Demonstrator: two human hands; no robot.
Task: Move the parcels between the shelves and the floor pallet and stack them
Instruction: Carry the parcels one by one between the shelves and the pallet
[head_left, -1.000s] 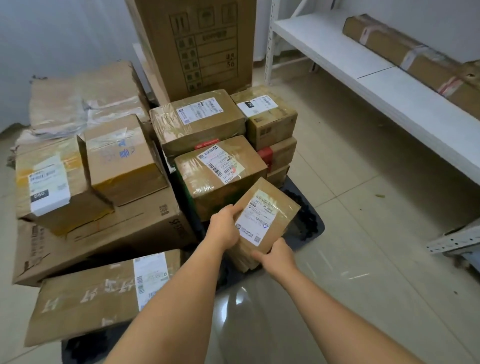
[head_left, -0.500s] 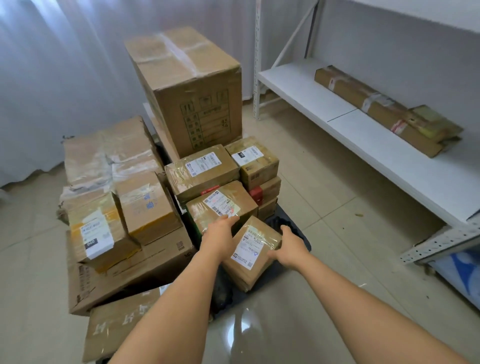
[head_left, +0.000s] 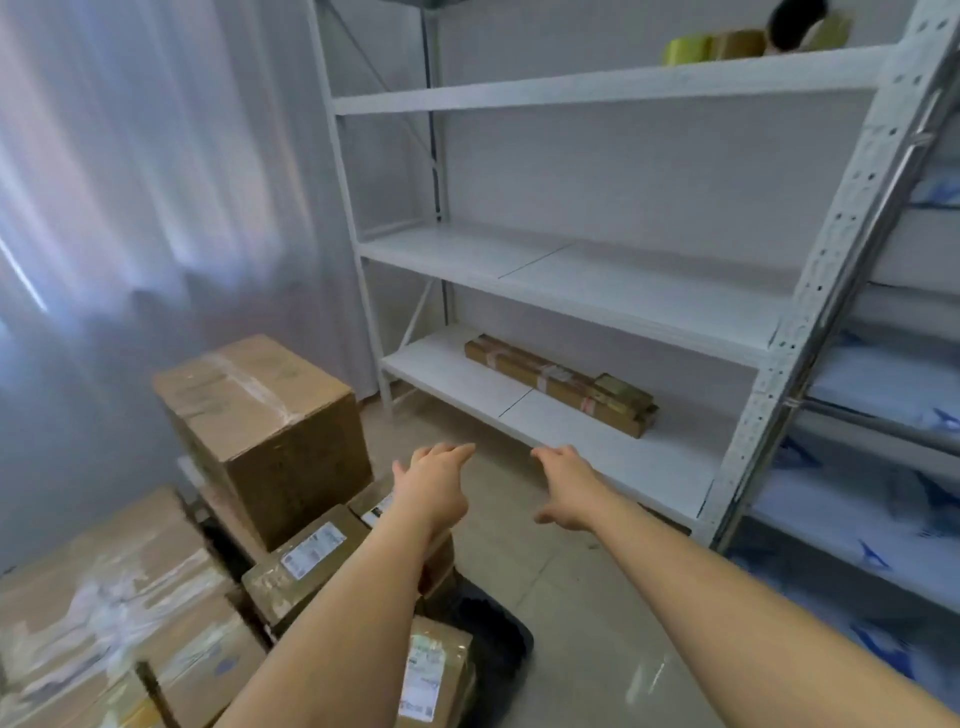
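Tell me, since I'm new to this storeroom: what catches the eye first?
Two bare arms reach forward, left hand and right hand open and empty. Behind them stands a white rack with a long flat parcel on its lowest shelf. At left, a big taped carton tops the pile.

Left hand and right hand reach forward, fingers relaxed, holding nothing.

Your left hand and right hand reach forward with fingers spread, holding nothing. At eight o'clock brown cardboard parcels with white labels crowd the black floor pallet, the tall taped brown carton at ten o'clock. The white metal shelving unit fills one to three o'clock; its lowest shelf carries a long flat brown taped parcel.
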